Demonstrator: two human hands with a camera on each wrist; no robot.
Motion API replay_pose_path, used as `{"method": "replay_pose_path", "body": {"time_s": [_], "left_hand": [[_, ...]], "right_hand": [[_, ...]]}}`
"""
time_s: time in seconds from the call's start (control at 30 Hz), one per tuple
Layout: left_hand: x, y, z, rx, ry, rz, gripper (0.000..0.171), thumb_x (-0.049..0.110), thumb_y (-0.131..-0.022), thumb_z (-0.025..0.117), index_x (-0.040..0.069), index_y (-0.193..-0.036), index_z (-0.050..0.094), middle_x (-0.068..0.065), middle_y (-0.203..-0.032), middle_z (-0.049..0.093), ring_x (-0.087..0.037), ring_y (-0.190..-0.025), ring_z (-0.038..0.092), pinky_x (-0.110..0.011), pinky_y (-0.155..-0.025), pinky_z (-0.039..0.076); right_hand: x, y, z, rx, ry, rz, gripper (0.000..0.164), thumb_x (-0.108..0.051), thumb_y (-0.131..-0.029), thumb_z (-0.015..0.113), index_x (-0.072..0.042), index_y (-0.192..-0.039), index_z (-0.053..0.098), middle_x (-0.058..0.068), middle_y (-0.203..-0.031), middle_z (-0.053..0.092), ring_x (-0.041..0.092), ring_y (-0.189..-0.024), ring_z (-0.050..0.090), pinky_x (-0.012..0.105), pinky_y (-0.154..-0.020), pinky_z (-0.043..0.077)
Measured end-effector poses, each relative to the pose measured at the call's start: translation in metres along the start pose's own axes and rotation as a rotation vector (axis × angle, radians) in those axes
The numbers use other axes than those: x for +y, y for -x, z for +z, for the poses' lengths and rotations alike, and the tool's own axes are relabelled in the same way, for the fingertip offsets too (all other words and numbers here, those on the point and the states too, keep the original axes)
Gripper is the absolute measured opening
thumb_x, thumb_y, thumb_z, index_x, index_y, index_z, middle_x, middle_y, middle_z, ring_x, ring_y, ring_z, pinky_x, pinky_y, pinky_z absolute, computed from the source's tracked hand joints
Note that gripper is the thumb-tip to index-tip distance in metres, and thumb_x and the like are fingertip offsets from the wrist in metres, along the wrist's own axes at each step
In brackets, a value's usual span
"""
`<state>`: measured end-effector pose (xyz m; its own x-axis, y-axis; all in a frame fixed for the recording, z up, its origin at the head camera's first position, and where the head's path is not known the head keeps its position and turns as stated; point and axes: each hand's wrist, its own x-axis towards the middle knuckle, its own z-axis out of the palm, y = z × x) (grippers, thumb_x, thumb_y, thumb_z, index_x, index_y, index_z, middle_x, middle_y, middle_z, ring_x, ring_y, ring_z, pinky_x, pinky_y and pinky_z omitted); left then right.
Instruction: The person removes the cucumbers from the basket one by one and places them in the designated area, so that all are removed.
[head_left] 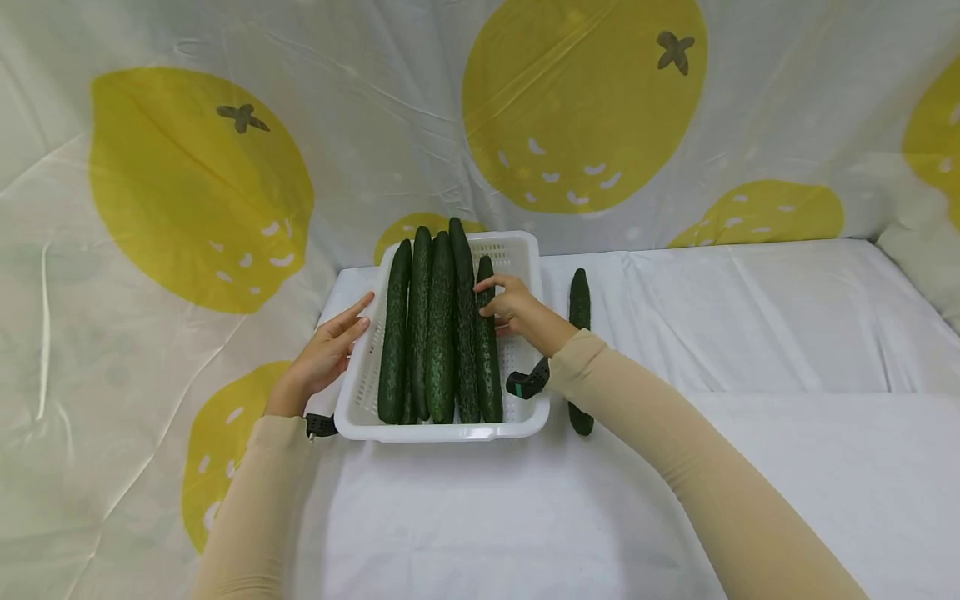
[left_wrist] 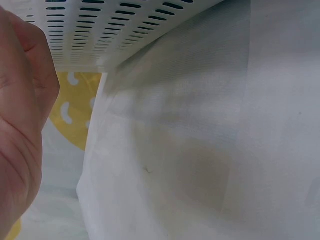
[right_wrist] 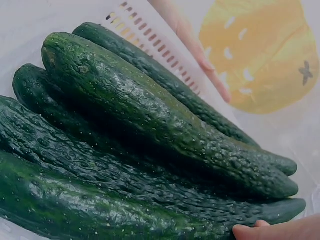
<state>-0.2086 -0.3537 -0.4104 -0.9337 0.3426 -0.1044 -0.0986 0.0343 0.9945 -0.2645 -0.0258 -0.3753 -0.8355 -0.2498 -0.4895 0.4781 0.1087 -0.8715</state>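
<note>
A white plastic basket (head_left: 442, 433) with slotted walls stands on the white-covered table, and several dark green cucumbers (head_left: 441, 333) lie lengthwise side by side in it. My right hand (head_left: 517, 310) reaches over the basket's right side and holds the rightmost cucumber (head_left: 490, 379) between thumb and fingers. The right wrist view shows a fingertip against the lowest cucumber (right_wrist: 90, 205). At the basket's left wall, my left hand (head_left: 327, 354) is spread with its fingers straight; whether it presses the wall cannot be told. The left wrist view shows that hand (left_wrist: 20, 115) beside the slotted wall.
One more cucumber (head_left: 580, 302) lies on the table right of the basket, partly hidden under my right forearm. A lemon-print cloth (head_left: 390, 108) hangs behind the table and along its left. White cloth (head_left: 780, 325) covers the table on the right.
</note>
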Motion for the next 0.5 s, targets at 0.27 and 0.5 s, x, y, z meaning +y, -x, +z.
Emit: {"method": "replay_pose_path", "body": {"time_s": [0.27, 0.5], "left_hand": [[-0.0008, -0.0006, -0.0008, -0.003, -0.008, 0.008, 0.054, 0.018, -0.109, 0.041, 0.025, -0.160, 0.024, -0.004, -0.121, 0.052, -0.010, -0.088, 0.067, -0.026, -0.071, 0.058], [-0.0013, -0.0007, -0.0011, -0.007, -0.004, 0.007, 0.054, 0.018, -0.109, 0.042, 0.025, -0.160, 0.023, -0.004, -0.120, 0.051, -0.010, -0.088, 0.066, -0.026, -0.071, 0.058]], "right_hand": [[-0.0013, -0.0005, -0.0008, -0.007, -0.032, 0.005, 0.046, 0.010, -0.094, 0.061, -0.014, -0.133, 0.063, 0.017, -0.128, 0.051, 0.031, -0.078, 0.052, 0.045, -0.076, 0.048], [-0.0045, 0.0003, -0.0020, -0.007, -0.007, 0.003, 0.045, 0.009, -0.094, 0.061, -0.014, -0.133, 0.063, 0.015, -0.116, 0.056, 0.030, -0.078, 0.052, 0.045, -0.075, 0.048]]}}
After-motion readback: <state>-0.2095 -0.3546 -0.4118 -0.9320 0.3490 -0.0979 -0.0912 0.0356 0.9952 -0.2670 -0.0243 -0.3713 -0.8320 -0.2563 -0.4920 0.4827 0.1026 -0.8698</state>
